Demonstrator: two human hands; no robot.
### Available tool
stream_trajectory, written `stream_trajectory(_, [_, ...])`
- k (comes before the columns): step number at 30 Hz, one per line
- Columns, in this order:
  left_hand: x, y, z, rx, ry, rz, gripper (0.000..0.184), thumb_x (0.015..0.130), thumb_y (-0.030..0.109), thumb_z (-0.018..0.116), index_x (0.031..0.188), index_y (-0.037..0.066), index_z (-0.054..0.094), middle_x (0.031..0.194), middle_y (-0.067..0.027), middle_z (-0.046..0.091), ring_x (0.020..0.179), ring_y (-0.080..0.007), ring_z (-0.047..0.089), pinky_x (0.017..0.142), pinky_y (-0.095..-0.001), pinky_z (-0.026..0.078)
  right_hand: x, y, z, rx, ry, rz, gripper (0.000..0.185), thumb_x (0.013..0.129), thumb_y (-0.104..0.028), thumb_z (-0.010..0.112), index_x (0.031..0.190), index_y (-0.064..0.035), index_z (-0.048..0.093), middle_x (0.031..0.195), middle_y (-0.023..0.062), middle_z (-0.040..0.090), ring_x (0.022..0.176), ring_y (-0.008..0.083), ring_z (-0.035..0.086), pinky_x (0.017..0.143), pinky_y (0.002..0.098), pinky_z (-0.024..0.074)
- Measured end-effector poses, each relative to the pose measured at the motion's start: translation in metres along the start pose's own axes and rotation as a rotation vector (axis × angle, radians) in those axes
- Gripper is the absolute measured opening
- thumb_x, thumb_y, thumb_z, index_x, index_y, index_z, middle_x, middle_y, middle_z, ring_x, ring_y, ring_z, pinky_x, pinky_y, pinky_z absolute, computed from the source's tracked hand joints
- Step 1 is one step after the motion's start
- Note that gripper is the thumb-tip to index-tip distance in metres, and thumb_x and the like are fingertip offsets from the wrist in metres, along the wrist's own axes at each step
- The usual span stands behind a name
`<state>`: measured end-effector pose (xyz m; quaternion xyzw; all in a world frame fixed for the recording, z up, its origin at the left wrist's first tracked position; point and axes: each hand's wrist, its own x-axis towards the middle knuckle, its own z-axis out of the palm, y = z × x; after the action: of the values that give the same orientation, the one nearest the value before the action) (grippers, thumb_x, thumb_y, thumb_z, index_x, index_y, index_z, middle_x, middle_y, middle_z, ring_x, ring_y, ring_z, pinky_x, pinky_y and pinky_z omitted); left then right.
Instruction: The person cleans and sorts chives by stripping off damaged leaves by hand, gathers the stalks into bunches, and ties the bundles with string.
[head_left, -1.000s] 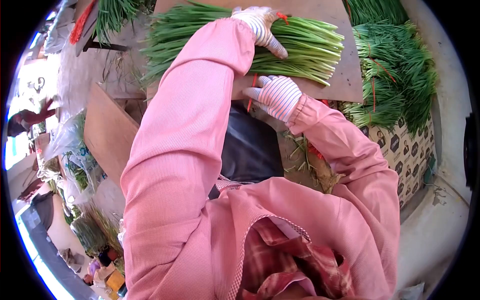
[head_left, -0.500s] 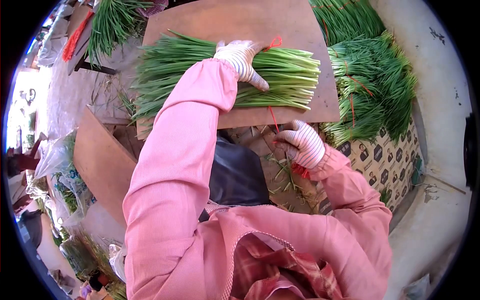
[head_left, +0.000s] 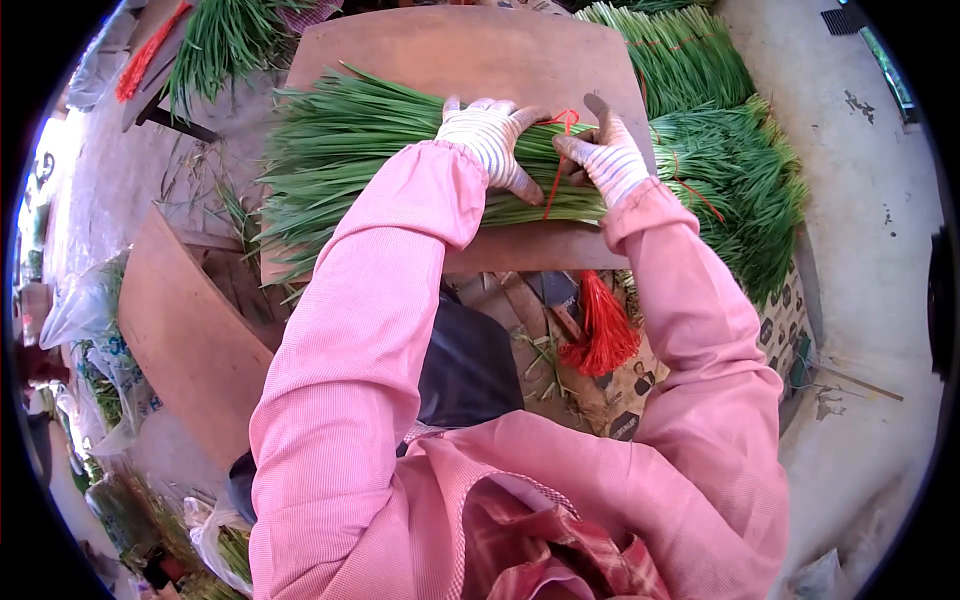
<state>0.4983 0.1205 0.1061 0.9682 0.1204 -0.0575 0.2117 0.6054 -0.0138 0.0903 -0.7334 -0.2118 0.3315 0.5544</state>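
A thick bundle of green chives (head_left: 350, 130) lies across a brown board (head_left: 470, 45), leafy ends left and pale stem ends right. My left hand (head_left: 485, 140), in a striped white glove, presses down on the bundle with its fingers curved over the stalks. Around the stem part runs a red string (head_left: 557, 185), with a loop at the far side. At the string, over the stems, is my right hand (head_left: 612, 160), also gloved; one finger points up while the others bend at the string. Its exact grip is partly hidden.
Tied chive bundles (head_left: 720, 180) are stacked right of the board. A tuft of red strings (head_left: 602, 330) hangs below its near edge. More chives (head_left: 215, 50) and red strings (head_left: 150, 55) lie at upper left. A brown panel (head_left: 185, 330) stands at left.
My right hand has moved up from below the board's near edge to the top of the bundle, bringing the red string across the stems. My left hand stays on the bundle.
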Motion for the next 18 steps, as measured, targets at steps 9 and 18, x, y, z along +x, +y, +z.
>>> stream_trajectory(9, [-0.005, -0.001, -0.001, -0.038, 0.034, -0.010, 0.089, 0.043, 0.041, 0.078, 0.121, 0.019, 0.042, 0.119, -0.0091, 0.047, 0.117, -0.0269, 0.037, 0.098, -0.0535, 0.017, 0.013, -0.024, -0.002, -0.106, -0.082, 0.282, 0.043, 0.069, -0.010, 0.068, 0.108, -0.0006, 0.050, 0.072, 0.0061, 0.059, 0.052, 0.0112, 0.054, 0.040, 0.0209, 0.0434])
stream_trajectory(18, [-0.005, -0.003, 0.001, -0.029, 0.057, 0.013, 0.088, 0.044, 0.042, 0.077, 0.122, 0.018, 0.042, 0.120, -0.0084, 0.046, 0.117, -0.0267, 0.036, 0.099, -0.0536, 0.014, 0.014, -0.013, 0.003, -0.109, 0.008, 0.198, 0.031, 0.073, -0.012, 0.066, 0.100, -0.0044, 0.054, 0.068, 0.0024, 0.058, 0.052, 0.0093, 0.053, 0.042, 0.0200, 0.0435])
